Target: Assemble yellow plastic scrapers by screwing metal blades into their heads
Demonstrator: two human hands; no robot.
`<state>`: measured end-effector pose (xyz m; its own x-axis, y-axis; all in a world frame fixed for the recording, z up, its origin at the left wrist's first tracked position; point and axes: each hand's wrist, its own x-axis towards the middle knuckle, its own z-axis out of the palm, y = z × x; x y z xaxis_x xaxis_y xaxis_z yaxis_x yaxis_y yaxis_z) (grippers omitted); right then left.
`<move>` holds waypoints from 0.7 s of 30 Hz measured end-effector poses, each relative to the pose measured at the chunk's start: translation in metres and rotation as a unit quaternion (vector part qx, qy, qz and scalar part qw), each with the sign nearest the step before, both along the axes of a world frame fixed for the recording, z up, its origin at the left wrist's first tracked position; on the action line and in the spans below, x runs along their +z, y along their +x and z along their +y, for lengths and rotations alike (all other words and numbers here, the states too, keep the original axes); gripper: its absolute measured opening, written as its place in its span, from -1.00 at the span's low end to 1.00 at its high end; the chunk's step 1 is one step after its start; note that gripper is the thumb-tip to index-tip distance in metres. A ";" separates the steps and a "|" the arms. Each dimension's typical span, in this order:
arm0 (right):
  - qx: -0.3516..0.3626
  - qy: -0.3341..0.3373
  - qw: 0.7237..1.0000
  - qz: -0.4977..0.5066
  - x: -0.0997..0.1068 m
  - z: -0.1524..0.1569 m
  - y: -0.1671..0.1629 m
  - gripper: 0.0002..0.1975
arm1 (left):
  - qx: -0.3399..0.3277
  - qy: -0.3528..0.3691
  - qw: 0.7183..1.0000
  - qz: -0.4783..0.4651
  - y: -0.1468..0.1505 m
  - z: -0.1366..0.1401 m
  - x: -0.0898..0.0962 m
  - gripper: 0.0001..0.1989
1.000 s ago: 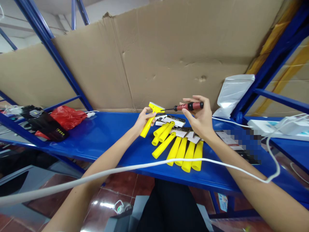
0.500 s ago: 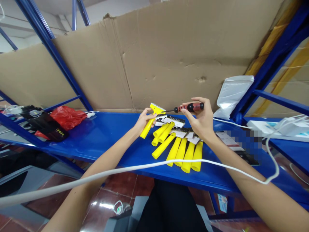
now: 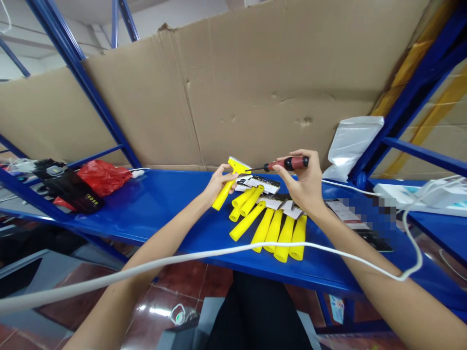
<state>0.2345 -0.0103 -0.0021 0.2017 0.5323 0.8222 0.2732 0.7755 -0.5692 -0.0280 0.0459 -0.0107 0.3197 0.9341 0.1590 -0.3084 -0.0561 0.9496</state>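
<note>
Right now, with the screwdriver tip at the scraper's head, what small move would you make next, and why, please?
Probably turn the screwdriver in the right hand while the left hand steadies the yellow scraper: the tip sits at its head, both lifted above the shelf.

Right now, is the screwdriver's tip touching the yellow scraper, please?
Touching: the head view shows the screwdriver tip meeting the head of the yellow scraper.

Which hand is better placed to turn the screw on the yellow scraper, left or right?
Right, probably. The right hand holds the screwdriver, with its tip at the head of the scraper. The left hand grips the scraper's handle.
</note>
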 end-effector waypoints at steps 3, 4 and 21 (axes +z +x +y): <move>0.037 0.007 0.999 -0.010 0.002 -0.002 0.000 -0.44 | 0.000 0.001 1.000 0.001 0.000 0.000 0.000 -0.34; 0.061 0.006 0.998 -0.012 0.002 -0.002 0.000 -0.43 | 0.003 0.001 1.000 0.000 0.000 0.000 0.000 -0.35; 0.091 -0.007 0.996 -0.018 0.000 -0.002 -0.002 -0.45 | 0.010 -0.002 1.000 0.005 0.000 -0.002 0.001 -0.35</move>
<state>0.2326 -0.0123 -0.0021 0.0719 0.5689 0.8193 0.1491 0.8060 -0.5728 -0.0277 0.0441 -0.0098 0.3019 0.9410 0.1528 -0.2977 -0.0592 0.9528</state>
